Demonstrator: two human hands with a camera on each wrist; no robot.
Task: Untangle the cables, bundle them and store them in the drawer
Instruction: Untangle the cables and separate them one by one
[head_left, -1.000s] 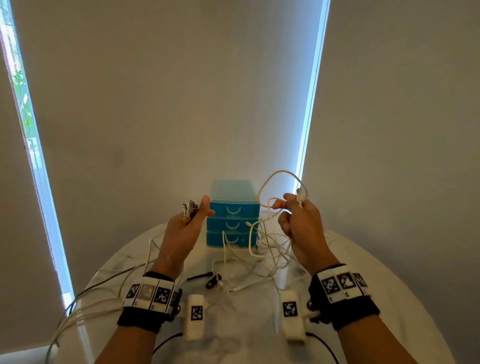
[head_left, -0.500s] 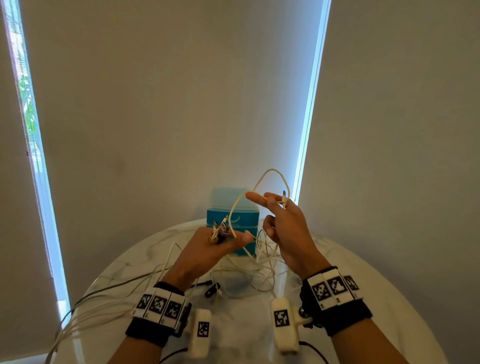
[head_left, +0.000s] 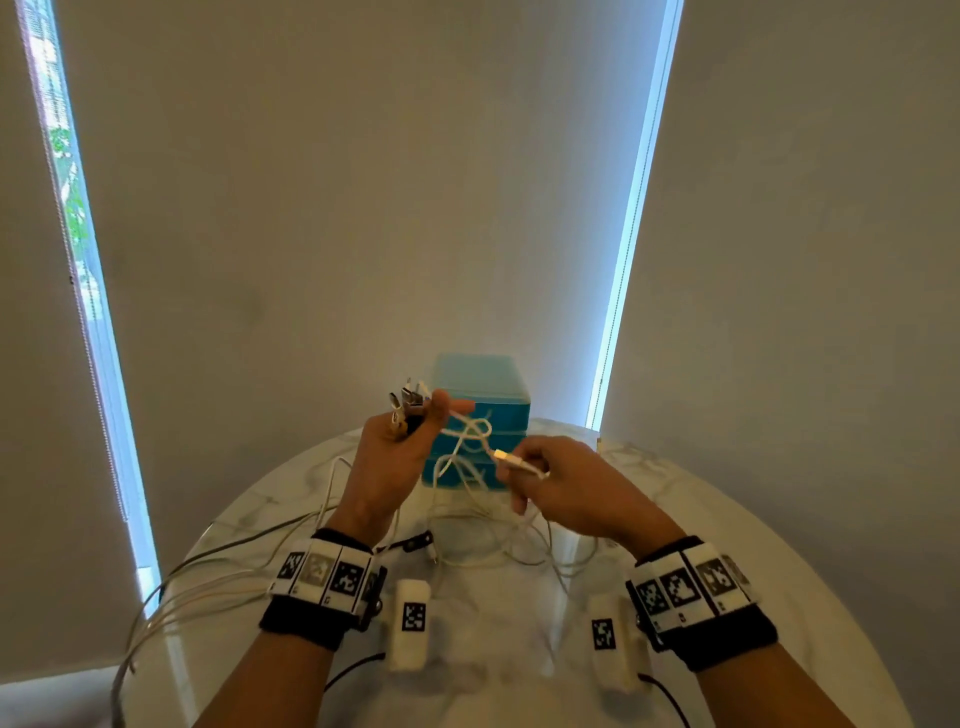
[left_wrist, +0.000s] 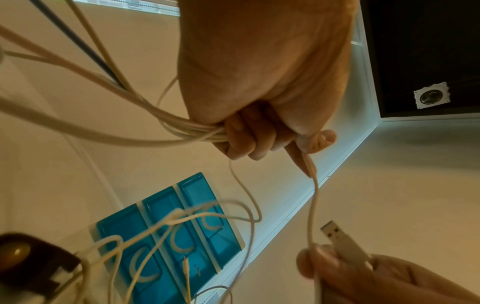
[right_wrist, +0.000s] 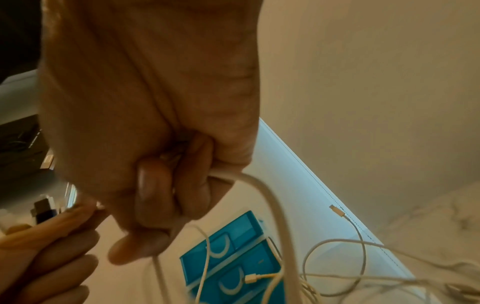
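Tangled cables (head_left: 498, 540) lie before the drawer unit (head_left: 480, 415).

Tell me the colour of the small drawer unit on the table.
The drawer unit is bright blue with pale curved handles, clearest in the left wrist view.
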